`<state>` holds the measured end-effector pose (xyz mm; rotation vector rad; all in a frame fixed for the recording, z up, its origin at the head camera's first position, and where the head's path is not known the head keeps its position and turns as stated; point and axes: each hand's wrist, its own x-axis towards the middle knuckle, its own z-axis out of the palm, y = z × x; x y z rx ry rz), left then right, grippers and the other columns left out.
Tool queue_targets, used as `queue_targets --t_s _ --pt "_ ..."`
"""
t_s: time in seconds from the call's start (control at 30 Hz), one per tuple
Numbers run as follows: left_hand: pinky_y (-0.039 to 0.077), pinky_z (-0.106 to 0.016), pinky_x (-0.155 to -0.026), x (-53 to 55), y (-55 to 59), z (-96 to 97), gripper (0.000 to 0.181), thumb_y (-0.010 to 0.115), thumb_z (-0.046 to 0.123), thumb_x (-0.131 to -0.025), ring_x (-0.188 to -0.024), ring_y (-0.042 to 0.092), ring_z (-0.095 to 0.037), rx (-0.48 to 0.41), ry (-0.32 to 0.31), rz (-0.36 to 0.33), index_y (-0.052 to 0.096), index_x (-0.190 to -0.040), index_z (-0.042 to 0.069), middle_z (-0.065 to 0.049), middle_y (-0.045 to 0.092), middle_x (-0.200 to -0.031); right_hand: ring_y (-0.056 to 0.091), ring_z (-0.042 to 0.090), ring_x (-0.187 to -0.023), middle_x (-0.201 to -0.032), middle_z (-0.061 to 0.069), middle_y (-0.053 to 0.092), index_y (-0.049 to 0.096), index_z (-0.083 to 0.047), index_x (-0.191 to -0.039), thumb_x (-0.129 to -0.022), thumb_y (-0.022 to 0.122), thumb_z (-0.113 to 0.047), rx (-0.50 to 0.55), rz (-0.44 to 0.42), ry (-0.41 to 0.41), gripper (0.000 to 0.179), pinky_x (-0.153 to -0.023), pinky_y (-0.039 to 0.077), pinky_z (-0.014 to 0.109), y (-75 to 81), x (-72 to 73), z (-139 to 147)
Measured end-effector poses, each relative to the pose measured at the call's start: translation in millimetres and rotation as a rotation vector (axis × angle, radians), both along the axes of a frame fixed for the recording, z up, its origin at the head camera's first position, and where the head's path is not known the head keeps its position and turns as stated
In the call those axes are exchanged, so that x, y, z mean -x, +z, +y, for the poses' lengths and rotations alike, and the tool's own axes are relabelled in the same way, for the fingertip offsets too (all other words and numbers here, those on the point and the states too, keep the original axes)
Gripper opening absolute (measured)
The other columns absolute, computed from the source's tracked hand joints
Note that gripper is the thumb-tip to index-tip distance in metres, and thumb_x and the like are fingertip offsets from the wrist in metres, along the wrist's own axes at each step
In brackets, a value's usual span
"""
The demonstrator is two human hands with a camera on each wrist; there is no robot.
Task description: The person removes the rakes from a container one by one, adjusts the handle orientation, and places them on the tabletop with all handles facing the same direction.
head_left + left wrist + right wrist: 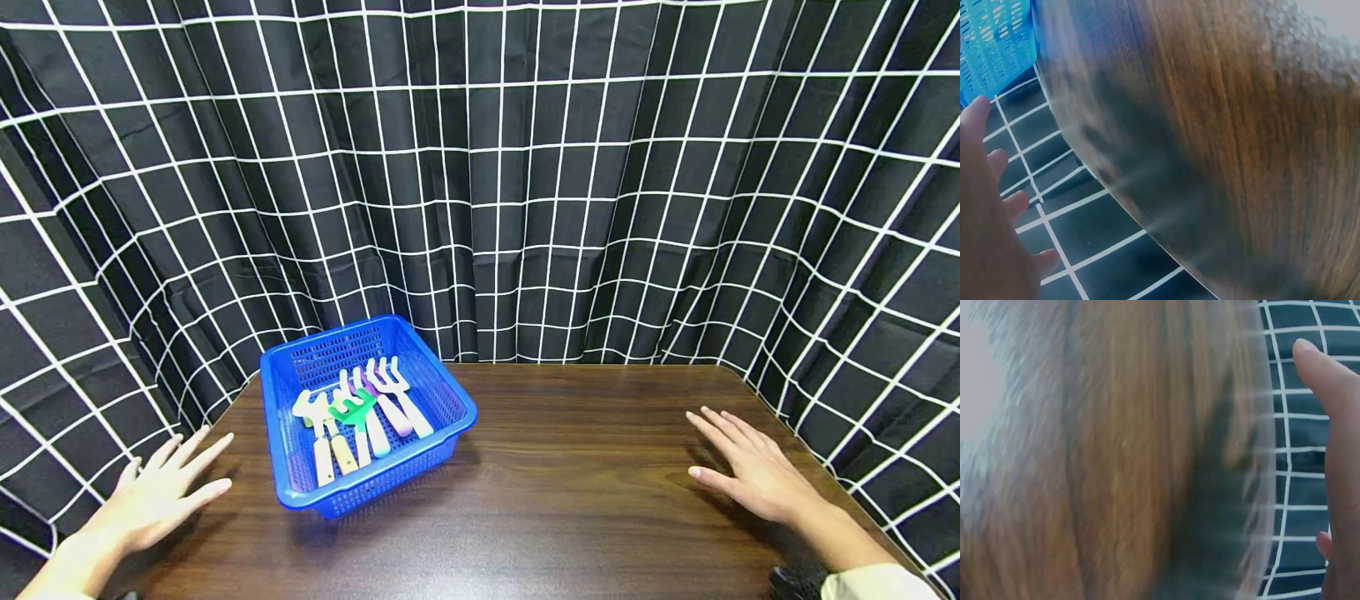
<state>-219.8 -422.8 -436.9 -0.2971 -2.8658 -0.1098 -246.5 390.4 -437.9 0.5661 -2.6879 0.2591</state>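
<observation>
My left hand hovers over the table's left edge, fingers spread and holding nothing. To its right stands a blue plastic basket with perforated walls; a corner of the basket also shows in the left wrist view. Inside lie several small hand rakes or forks, among them one with a green head, a white fork and one with a wooden-looking handle. Their heads overlap, so some are partly hidden. Over the right side of the table, my right hand is extended with nothing in it.
A dark brown wooden table spans the space between the hands. Black curtains with a white grid hang behind it and along both sides, close to its edges.
</observation>
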Motion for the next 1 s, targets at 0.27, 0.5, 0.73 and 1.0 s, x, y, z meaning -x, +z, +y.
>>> queue_targets --t_s 0.27,0.5,0.73,1.0 --pt "0.021 -0.076 -0.089 3.9 7.5 9.8 0.066 0.054 0.052 -0.095 -0.129 0.03 -0.051 0.002 -0.032 0.039 0.032 -0.152 0.028 -0.021 0.032 -0.15 0.031 0.039 -0.134 -0.148 0.015 0.038 0.035 -0.025 -0.151 -0.085 0.073 -0.04 -0.012 0.046 0.063 0.078 -0.095 0.027 0.065 9.2 10.0 -22" --pt "0.032 -0.067 -0.09 11.3 13.1 18.4 0.064 0.06 0.042 -0.094 -0.122 0.041 -0.052 -0.065 -0.118 0.147 0.038 -0.15 0.02 -0.027 0.041 -0.142 0.036 0.04 -0.131 -0.145 0.014 0.042 0.039 -0.023 -0.149 -0.085 0.074 -0.038 0.001 0.076 0.127 0.075 -0.096 0.029 0.063 19.9 17.8 -46" --pt "0.029 -0.07 -0.09 13.8 21.5 23.5 0.061 0.059 0.036 -0.097 -0.123 0.037 -0.057 -0.227 -0.124 0.106 0.036 -0.151 0.019 -0.031 0.037 -0.142 0.043 0.037 -0.128 -0.142 0.013 0.047 0.043 -0.022 -0.147 -0.087 0.072 -0.038 0.062 0.066 0.184 0.068 -0.093 0.036 0.061 29.3 22.2 -73" --pt "0.012 -0.017 -0.108 18.1 23.1 39.6 0.057 0.053 0.022 -0.101 -0.13 0.032 -0.053 -0.48 -0.208 0.036 0.031 -0.151 0.004 -0.031 0.034 -0.146 0.046 0.038 -0.126 -0.14 0.017 0.049 0.041 -0.012 -0.147 -0.093 0.067 -0.022 0.365 -0.053 0.204 0.061 -0.098 0.036 0.053 39.4 25.7 -104"
